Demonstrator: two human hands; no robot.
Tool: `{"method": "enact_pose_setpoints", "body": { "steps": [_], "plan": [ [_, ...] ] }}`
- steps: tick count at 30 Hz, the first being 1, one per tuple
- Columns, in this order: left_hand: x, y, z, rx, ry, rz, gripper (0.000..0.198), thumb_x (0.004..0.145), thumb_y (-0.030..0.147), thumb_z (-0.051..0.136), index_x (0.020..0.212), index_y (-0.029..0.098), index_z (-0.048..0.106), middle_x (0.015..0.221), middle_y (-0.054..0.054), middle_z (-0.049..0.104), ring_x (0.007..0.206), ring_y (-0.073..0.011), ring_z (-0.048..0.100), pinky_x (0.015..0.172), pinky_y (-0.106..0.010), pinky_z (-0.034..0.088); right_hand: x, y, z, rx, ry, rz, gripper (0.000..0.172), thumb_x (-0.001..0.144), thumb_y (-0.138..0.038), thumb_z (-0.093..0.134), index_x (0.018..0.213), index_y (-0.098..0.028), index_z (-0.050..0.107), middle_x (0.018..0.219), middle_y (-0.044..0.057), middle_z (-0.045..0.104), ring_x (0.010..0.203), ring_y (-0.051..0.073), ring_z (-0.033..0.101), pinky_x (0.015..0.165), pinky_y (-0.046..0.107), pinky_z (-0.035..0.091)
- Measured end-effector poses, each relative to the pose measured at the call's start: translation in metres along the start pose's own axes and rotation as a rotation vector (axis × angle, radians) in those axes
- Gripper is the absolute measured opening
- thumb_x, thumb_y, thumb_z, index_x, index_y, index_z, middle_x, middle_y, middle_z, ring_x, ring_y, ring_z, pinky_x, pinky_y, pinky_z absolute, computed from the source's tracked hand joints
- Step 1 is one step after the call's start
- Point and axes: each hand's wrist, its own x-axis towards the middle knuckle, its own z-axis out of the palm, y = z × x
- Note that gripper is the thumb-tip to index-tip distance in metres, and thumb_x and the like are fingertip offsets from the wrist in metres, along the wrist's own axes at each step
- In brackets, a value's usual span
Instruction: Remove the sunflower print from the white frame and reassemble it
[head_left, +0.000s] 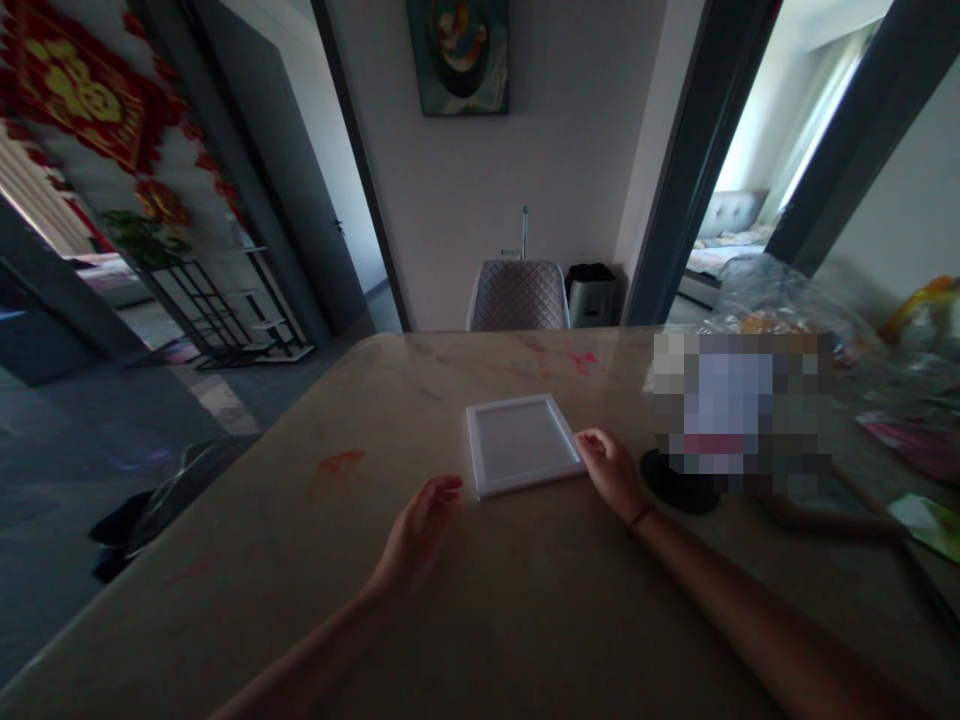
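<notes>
A square white frame [474,450] with a pale, flat panel inside it lies near the middle of the table. My right hand [609,468] is at its right edge, fingers curled against the rim; the fingertips are partly hidden. Just off the frame's left side, my left hand [426,522] hovers with loosely bent fingers and nothing in them. A dark band circles my right wrist.
The stone-patterned table [315,620] has orange marks [339,464] and pink marks [583,360]. On the right stand a black round base [679,485], a blurred-out item and clear plastic bags [780,295]. Behind the far edge are a quilted chair [519,295] and a bin [592,298].
</notes>
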Motion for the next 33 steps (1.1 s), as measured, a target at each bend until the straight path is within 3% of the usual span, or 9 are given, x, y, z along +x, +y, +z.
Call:
{"method": "enact_pose_setpoints", "body": {
  "steps": [8, 13, 20, 25, 29, 33],
  "plan": [
    [-0.001, 0.009, 0.002, 0.058, 0.013, -0.003, 0.029, 0.076, 0.035, 0.048, 0.097, 0.018, 0.055, 0.094, -0.007, 0.062, 0.09, -0.0184, 0.059, 0.081, -0.032, 0.046, -0.002, 0.004, 0.005, -0.074, -0.02, -0.182, 0.028, 0.076, -0.035, 0.042, 0.086, -0.017, 0.06, 0.087, 0.009, 0.059, 0.078, 0.02, 0.056, 0.075, 0.035, 0.044],
    [0.003, 0.01, 0.0, 0.183, -0.053, -0.041, 0.03, 0.073, 0.028, 0.048, 0.1, 0.017, 0.054, 0.096, -0.008, 0.062, 0.088, -0.0175, 0.06, 0.078, -0.03, 0.047, -0.002, 0.004, 0.005, -0.147, -0.023, -0.23, 0.026, 0.073, -0.031, 0.042, 0.084, -0.016, 0.06, 0.084, 0.01, 0.059, 0.079, 0.021, 0.055, 0.077, 0.037, 0.044],
    [0.035, 0.021, 0.003, 0.446, -0.199, -0.066, 0.035, 0.077, 0.03, 0.045, 0.107, 0.015, 0.052, 0.101, -0.009, 0.064, 0.083, -0.0172, 0.063, 0.069, -0.026, 0.048, -0.004, 0.001, 0.005, -0.138, -0.029, -0.173, 0.029, 0.07, -0.027, 0.043, 0.092, -0.014, 0.058, 0.087, 0.009, 0.058, 0.078, 0.02, 0.055, 0.075, 0.034, 0.044],
    [0.058, 0.029, 0.02, 0.648, -0.103, -0.015, 0.039, 0.076, 0.034, 0.047, 0.109, 0.014, 0.054, 0.099, -0.012, 0.062, 0.088, -0.0219, 0.06, 0.08, -0.032, 0.044, -0.006, -0.001, 0.005, -0.235, -0.045, -0.176, 0.034, 0.071, -0.03, 0.047, 0.099, -0.014, 0.057, 0.086, 0.008, 0.058, 0.08, 0.02, 0.054, 0.076, 0.034, 0.043],
    [0.056, 0.024, 0.031, 0.722, -0.009, 0.032, 0.042, 0.078, 0.033, 0.044, 0.115, 0.014, 0.051, 0.107, -0.014, 0.058, 0.099, -0.0259, 0.055, 0.088, -0.038, 0.038, -0.007, -0.003, 0.003, -0.369, -0.064, -0.199, 0.024, 0.072, -0.03, 0.049, 0.085, -0.016, 0.063, 0.081, 0.009, 0.058, 0.079, 0.021, 0.054, 0.075, 0.034, 0.042],
    [0.05, 0.02, 0.031, 0.831, 0.045, 0.153, 0.04, 0.076, 0.031, 0.047, 0.111, 0.014, 0.055, 0.109, -0.014, 0.058, 0.103, -0.0273, 0.052, 0.091, -0.04, 0.036, -0.007, -0.003, 0.0, -0.32, -0.065, -0.201, 0.021, 0.07, -0.031, 0.052, 0.081, -0.018, 0.064, 0.08, 0.008, 0.059, 0.075, 0.02, 0.055, 0.072, 0.033, 0.043]
  ]
}}
